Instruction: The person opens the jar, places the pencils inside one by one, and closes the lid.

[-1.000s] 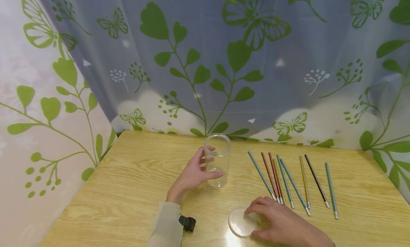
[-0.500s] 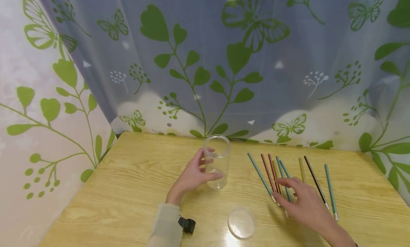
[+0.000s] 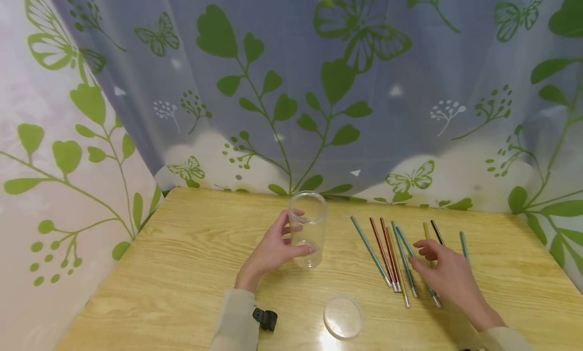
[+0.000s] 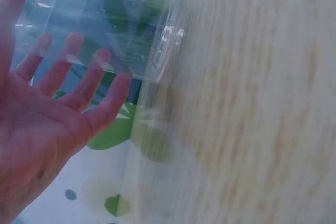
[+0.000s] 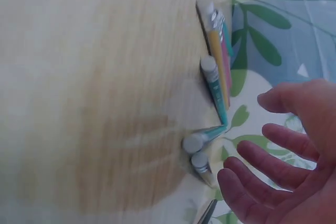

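Observation:
A clear cylindrical jar [image 3: 314, 239] stands upright on the wooden table, its top uncovered. My left hand [image 3: 273, 245] grips it from the left, thumb in front and fingers round the far side; the left wrist view has the fingertips [image 4: 121, 82] against its wall. My right hand [image 3: 448, 275] hovers over the right-hand pencils, fingers loosely bent and nothing in them. Beneath it, a yellow pencil [image 3: 426, 230], a black pencil [image 3: 436, 230] and a teal pencil [image 3: 463, 245] are partly hidden. Their eraser ends point towards me, as the right wrist view shows with the teal pencil [image 5: 214, 87].
A round clear lid [image 3: 343, 318] lies flat on the table [image 3: 182, 280] in front of the jar. Between jar and right hand lie several pencils, among them a teal pencil [image 3: 368, 247] and a red pencil [image 3: 379, 245]. A patterned curtain [image 3: 273, 154] hangs along the back edge.
My right hand has left the lid, passed over the middle pencils and moved further right. The left hand and the jar have stayed in place.

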A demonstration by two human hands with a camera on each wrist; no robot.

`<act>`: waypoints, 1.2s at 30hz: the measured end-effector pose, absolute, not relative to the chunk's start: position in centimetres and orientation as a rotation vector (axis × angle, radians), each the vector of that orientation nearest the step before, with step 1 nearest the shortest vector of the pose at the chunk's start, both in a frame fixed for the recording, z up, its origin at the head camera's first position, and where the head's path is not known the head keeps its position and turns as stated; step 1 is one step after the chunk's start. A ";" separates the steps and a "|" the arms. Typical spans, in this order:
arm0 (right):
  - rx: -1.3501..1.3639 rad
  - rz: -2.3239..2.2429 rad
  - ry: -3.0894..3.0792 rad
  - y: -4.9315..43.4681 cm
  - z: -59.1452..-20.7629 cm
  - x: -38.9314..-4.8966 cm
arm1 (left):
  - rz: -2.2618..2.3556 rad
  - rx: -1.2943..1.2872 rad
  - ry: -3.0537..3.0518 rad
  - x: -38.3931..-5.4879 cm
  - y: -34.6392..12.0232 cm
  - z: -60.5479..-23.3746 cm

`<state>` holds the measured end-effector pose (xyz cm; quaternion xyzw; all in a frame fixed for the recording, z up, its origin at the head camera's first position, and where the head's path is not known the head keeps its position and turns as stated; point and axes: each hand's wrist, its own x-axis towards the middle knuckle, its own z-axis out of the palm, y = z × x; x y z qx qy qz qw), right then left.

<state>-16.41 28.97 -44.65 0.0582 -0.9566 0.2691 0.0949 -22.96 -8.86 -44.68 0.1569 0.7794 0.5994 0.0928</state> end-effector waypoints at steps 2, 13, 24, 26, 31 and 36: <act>0.175 0.796 -2.847 29.0 -44.7 -17.0 | 1.779 0.473 2.310 -23.1 -9.0 -44.6; 0.173 0.805 -2.999 29.3 -44.4 -20.0 | 1.779 0.491 2.296 -23.1 -9.0 -44.6; 0.171 0.766 -3.146 29.3 -44.3 -21.4 | 1.755 0.505 2.283 -23.1 -8.6 -44.6; 0.157 0.758 -3.157 29.2 -44.2 -21.5 | 1.755 0.510 2.279 -23.1 -8.6 -44.5; 0.146 0.718 -3.163 29.0 -43.9 -21.7 | 1.756 0.526 2.287 -23.1 -8.6 -44.3; 0.119 0.745 -3.172 29.0 -43.7 -21.8 | 1.750 0.524 2.286 -23.1 -8.6 -44.3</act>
